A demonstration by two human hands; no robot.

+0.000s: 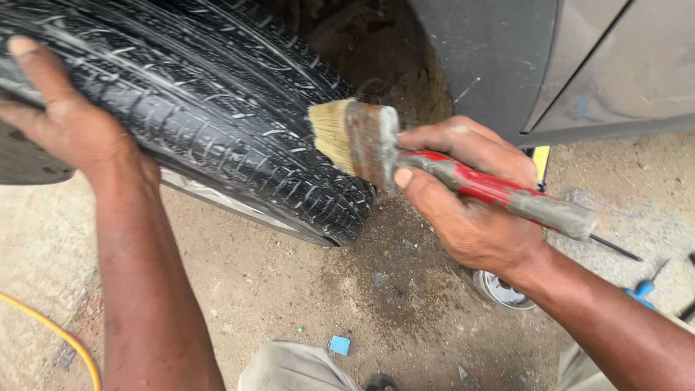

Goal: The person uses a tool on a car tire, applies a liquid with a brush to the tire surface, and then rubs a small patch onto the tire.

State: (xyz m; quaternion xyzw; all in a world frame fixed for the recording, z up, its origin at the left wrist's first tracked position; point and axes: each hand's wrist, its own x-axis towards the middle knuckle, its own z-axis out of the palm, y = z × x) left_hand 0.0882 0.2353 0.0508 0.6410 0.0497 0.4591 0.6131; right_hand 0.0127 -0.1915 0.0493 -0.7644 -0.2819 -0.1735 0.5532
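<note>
My right hand [463,199] grips a paintbrush [376,145] with a red handle, a dirty metal ferrule and pale bristles. The bristles point left and sit right at the tread of a black tyre [217,108]. My left hand [65,119] lies flat on the upper left of the tyre, fingers spread over the tread. The tyre is tilted out of the wheel arch [384,58] of a grey car [579,65], its lower edge near the ground.
Sandy concrete ground spreads below. A yellow hose [65,337] curves at the lower left. A small metal tin [503,289] sits under my right wrist. A blue-handled screwdriver [644,286] and a thin black rod [615,247] lie at the right. A small blue scrap [339,345] lies near my knee.
</note>
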